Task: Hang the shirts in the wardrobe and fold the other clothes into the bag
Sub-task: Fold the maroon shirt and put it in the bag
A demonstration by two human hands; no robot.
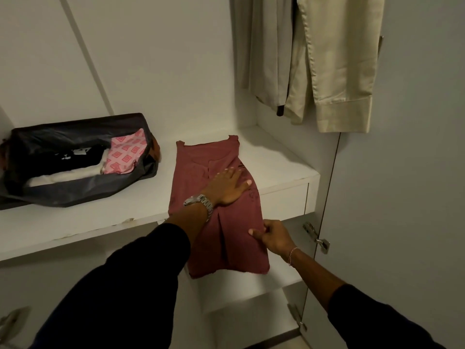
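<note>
Where the white shelf (105,222) runs across the wardrobe, a dusty-red garment (198,172) of soft, matte knit is laid out as a long, narrow, partly folded strip, its lower end draped over the shelf's chipped front edge. It is pressed flat near its middle by the left hand (226,186), fingers straight and spread, a metal watch (200,201) worn at the wrist. Its hanging right edge is pinched between thumb and curled fingers of the right hand (271,238), just below the shelf lip. Well to the left, an open dark fabric bag (83,195) is seen, slack-walled, with folded black, white and pink-patterned pieces inside. Bare shelf is left between bag and garment. Cream shirts (334,71) are hung above right, beside the open door (402,172).
</note>
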